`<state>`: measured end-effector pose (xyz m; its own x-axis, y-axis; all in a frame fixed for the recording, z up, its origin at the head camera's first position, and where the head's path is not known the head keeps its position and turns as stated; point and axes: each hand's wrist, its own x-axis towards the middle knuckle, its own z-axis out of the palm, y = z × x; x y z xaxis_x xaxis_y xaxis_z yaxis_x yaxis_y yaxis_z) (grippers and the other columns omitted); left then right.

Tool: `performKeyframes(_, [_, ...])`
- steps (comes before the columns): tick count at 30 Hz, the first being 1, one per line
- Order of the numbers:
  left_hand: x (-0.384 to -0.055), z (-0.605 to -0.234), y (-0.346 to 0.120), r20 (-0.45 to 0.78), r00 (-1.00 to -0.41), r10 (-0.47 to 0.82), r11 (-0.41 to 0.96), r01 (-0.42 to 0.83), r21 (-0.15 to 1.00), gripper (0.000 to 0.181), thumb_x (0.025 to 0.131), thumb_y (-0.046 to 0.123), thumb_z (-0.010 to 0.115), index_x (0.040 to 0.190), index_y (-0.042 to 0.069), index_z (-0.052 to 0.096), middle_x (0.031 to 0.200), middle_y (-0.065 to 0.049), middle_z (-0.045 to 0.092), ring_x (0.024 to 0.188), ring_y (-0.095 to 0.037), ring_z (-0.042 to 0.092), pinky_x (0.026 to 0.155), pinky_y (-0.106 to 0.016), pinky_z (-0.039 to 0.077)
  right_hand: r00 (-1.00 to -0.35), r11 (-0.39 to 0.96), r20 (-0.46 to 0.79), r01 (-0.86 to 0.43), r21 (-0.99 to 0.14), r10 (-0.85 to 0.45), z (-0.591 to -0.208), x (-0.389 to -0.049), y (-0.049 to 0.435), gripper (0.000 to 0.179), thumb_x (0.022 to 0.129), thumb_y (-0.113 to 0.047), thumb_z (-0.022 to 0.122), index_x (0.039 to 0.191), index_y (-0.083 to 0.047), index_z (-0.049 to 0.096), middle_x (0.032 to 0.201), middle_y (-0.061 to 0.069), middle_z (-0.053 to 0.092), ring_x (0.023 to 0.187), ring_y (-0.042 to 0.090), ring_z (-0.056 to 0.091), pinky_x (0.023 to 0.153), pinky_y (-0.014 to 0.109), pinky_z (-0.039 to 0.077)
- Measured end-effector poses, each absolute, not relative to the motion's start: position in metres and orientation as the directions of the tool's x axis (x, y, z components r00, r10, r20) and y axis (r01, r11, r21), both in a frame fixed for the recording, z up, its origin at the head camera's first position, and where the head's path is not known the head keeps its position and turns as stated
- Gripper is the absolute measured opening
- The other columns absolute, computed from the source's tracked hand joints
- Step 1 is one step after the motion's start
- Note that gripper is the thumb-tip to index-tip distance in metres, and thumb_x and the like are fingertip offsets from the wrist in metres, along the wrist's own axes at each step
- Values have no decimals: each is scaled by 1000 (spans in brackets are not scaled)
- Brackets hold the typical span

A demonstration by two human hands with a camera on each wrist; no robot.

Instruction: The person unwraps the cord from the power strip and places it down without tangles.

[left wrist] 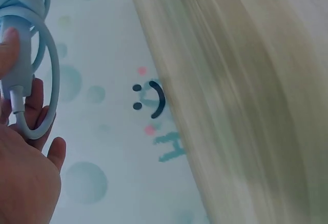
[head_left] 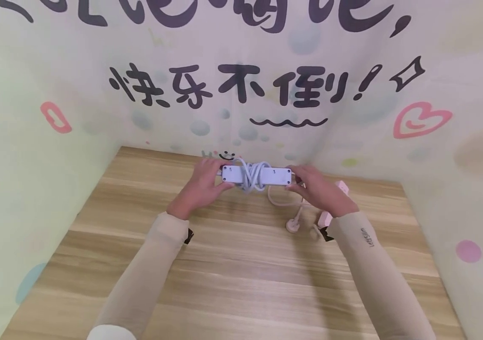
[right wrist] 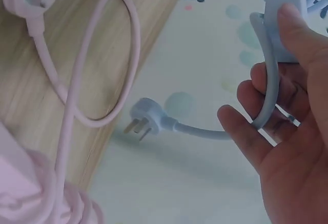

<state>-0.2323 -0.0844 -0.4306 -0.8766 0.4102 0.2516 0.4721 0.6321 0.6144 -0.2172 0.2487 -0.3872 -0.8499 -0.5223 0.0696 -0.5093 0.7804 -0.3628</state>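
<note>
Both hands hold a light-blue power strip (head_left: 277,176) level between them, its cord (head_left: 251,177) wound several times round the middle. My left hand (head_left: 204,185) grips one end, thumb on the near side; in the left wrist view a loop of cord (left wrist: 54,75) hangs past its fingers. At the other end, my right hand (head_left: 317,189) pinches the strip between thumb and fingers. The right wrist view shows the cord's free end running over those fingers to a blue three-pin plug (right wrist: 147,115), which hangs loose.
Below and beside the right hand, a pink power strip (head_left: 325,219) lies on the wooden table (head_left: 233,278), its cord partly wound. Its pink plug (head_left: 293,225) rests on the tabletop. A printed backdrop (head_left: 199,42) with dark lettering stands behind the table's far edge.
</note>
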Motion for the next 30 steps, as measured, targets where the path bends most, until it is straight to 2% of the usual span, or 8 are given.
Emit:
performKeyframes(3, [-234,-429,-81,240,-877,417,632,469,617,61,92,32,76,140,6,50,128,-9,60,123,-29,45,108,-49,36,-862,789,73,-491,-370,-502,-385,-215,253,34,99,-29,67,128,-13,61,106,6,65,97,23,55,85,39,50])
performKeyframes(10, [-239,-430,-76,227,-882,412,542,438,717,58,90,27,78,137,5,51,141,-11,59,124,-28,49,123,-51,27,-869,786,94,-482,-388,-486,-389,-212,256,39,101,-29,64,135,-10,60,107,9,67,94,22,60,80,39,54])
performKeyframes(13, [-239,-431,-75,180,-904,389,495,370,786,56,89,26,80,134,6,53,146,-11,55,122,-27,49,110,-53,41,-868,785,100,-484,-386,-486,-391,-210,254,40,100,-28,65,136,-10,59,107,8,67,92,22,60,79,37,53])
performKeyframes(17, [-239,-428,-72,148,-923,355,464,311,829,57,87,26,82,136,10,56,142,-9,57,117,-27,50,101,-54,46,-871,789,103,-480,-384,-480,-389,-209,254,43,99,-29,67,137,-10,59,106,8,67,91,22,58,78,36,52])
performKeyframes(22, [-241,-425,-68,155,-930,334,486,310,817,56,87,25,83,136,16,60,129,-9,62,122,-31,52,127,-52,23,-881,796,93,-461,-391,-465,-387,-209,256,43,99,-29,67,137,-9,58,106,9,68,92,23,59,79,37,52])
performKeyframes(24, [-241,-424,-67,146,-935,322,498,298,814,55,86,26,83,135,17,60,128,-10,62,137,-34,47,130,-52,11,-885,798,84,-452,-398,-459,-387,-208,257,43,99,-29,67,136,-9,58,107,10,68,94,23,60,80,37,53])
performKeyframes(28, [-241,-423,-66,120,-947,299,513,265,817,56,86,30,82,136,19,60,134,-12,60,157,-40,21,128,-59,14,-894,803,69,-429,-414,-442,-386,-208,258,46,100,-31,66,140,-10,56,110,10,67,97,24,60,82,39,53])
performKeyframes(30, [-240,-424,-67,119,-950,289,516,259,816,57,86,31,82,137,19,59,138,-12,60,158,-40,16,127,-61,15,-901,808,62,-414,-419,-430,-386,-208,257,50,101,-32,64,144,-9,53,112,11,67,98,24,60,83,40,53])
